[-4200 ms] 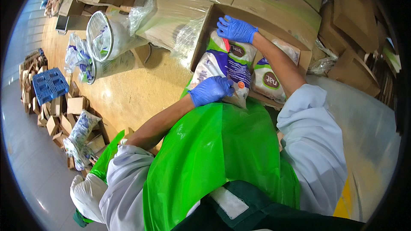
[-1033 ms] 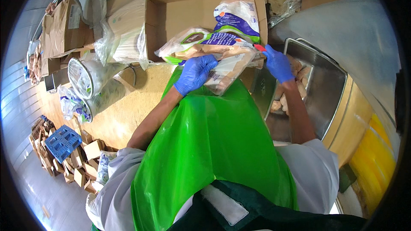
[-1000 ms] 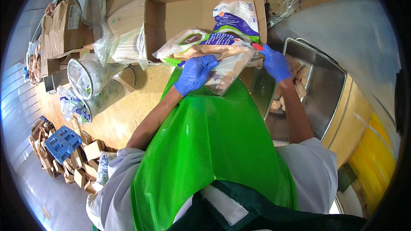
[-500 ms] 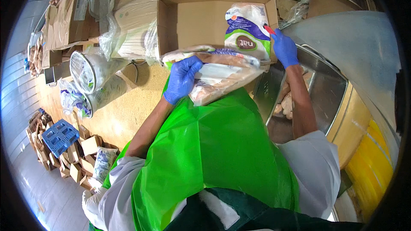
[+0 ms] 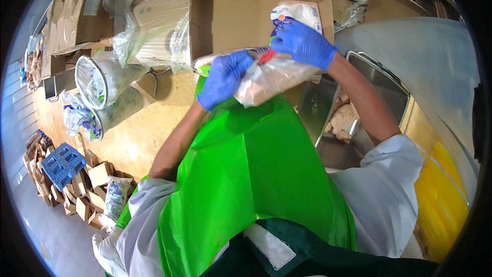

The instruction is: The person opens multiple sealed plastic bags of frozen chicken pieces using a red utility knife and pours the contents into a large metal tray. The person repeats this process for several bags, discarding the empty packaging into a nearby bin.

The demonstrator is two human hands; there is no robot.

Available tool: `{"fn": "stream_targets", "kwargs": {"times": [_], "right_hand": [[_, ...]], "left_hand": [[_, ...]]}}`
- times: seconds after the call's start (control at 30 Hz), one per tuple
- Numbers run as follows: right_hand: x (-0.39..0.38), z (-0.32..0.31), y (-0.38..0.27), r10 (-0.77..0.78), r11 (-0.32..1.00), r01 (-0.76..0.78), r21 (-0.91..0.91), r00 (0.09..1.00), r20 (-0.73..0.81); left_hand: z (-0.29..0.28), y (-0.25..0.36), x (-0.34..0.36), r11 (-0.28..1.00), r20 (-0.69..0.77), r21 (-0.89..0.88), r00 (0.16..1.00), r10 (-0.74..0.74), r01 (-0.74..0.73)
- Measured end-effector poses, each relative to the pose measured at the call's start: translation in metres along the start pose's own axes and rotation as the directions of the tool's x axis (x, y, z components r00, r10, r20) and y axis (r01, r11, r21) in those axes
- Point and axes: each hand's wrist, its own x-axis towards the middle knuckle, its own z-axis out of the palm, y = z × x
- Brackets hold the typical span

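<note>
My left hand (image 5: 223, 79), in a blue glove, is closed on the near, upper edge of a clear, printed bag of pale meat pieces (image 5: 274, 79) at the front of an open cardboard box (image 5: 238, 10). My right hand (image 5: 302, 45), also gloved, is closed on a small red tool (image 5: 266, 57), which is against the bag just right of my left hand. Another printed bag (image 5: 302, 11) lies in the box's right side, partly behind my right hand. A steel tub (image 5: 387, 102) with pale meat pieces (image 5: 342, 119) is below my right forearm.
Wrapped cartons (image 5: 159, 25) adjoin the box. Left are bins of bags (image 5: 100, 84), a blue pallet (image 5: 63, 164) on loose cardboard boxes (image 5: 101, 173), and a co-worker's white-gloved hand (image 5: 105, 251). A grey curved surface (image 5: 425, 56) and yellow object (image 5: 441, 200) are at right.
My right hand, with the red tool, has moved from the box's right edge leftward onto the held bag, after rising half a second earlier. My left hand still grips the bag.
</note>
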Motion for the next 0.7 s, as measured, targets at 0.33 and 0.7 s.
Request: {"fn": "stream_targets", "kwargs": {"times": [0.33,0.7], "right_hand": [[-0.076,-0.068,0.018,0.827,0.528,-0.824,0.206,0.554,0.093],[0.064,-0.073,-0.142,0.519,-0.198,-0.921,0.337,0.193,0.833]], "left_hand": [[0.007,-0.028,0.001,0.967,-0.115,-0.230,0.990,0.087,-0.111],[0.000,-0.049,0.023,0.965,0.055,-0.254,0.997,-0.056,0.069]]}}
